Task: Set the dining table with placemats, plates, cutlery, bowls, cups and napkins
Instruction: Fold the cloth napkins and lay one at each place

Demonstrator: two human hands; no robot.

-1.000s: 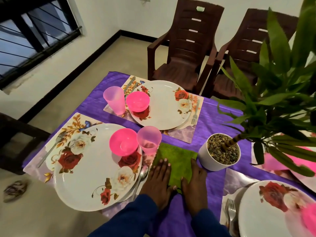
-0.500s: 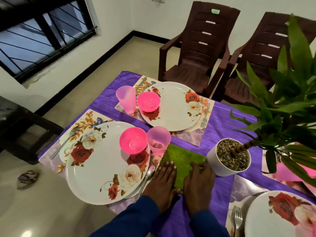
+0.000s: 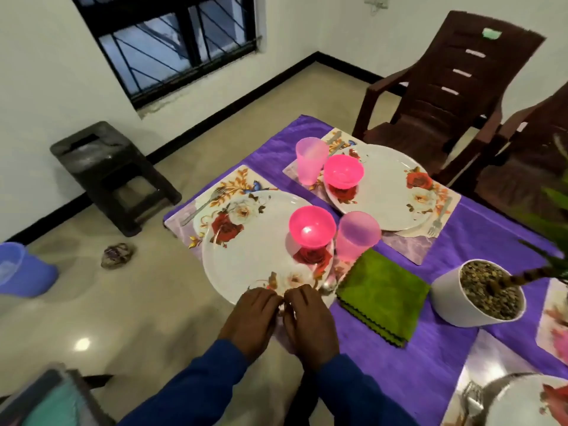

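While my left hand (image 3: pixel 250 318) and right hand (image 3: pixel 309 322) meet at the plate's (image 3: pixel 246 265) near rim, fingers curled, grip unclear; napkin (image 3: pixel 382 295) lies right.

Dim indoor light, soft wide-angle shot.
Overhead lamp glare on floor (image 3: pixel 82 344) & in pink bowl (image 3: pixel 312 228); edges bend, hands (image 3: pixel 281 321) & corners motion-blurred; window (image 3: pixel 172 41) dark.

Both hands side by side at the near rim of a floral plate (image 3: pixel 246 265), left hand (image 3: pixel 250 321), right hand (image 3: pixel 310 325), pink bowl (image 3: pixel 312 227) on plate, pink cup (image 3: pixel 356 236) beside it, folded green napkin (image 3: pixel 382 295) on purple tablecloth (image 3: pixel 430 358), white plant pot (image 3: pixel 451 299) nearby.
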